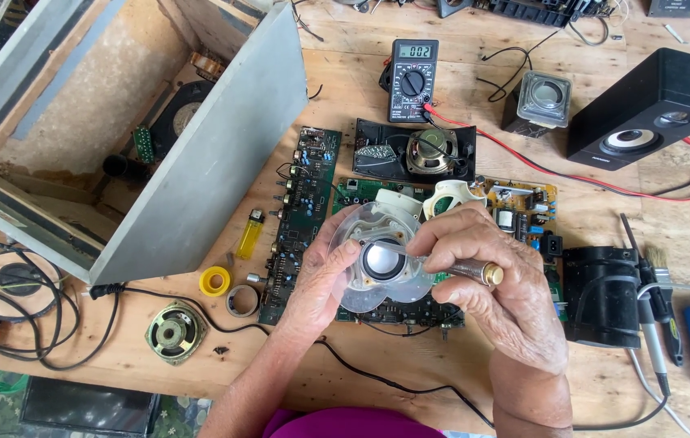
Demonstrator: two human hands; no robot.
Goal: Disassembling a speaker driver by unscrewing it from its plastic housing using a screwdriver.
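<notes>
Over the middle of the wooden workbench (377, 81), above a long green circuit board (300, 203), both hands work on a small speaker unit. Largest nearby is the open grey box (199, 162) at the left, then the black speaker (645, 105) at the right and the meter (412, 79) beyond. The left hand (321, 276) curls around the clear plastic housing (381, 264), fingers pressed on its rim. The right hand (491, 284) pinches a brass-handled screwdriver (475, 270), its tip at the silver cone (383, 261). That housing looks light, stiff and brittle, and the cone dents easily, so I judge the rim the safest hold.
</notes>
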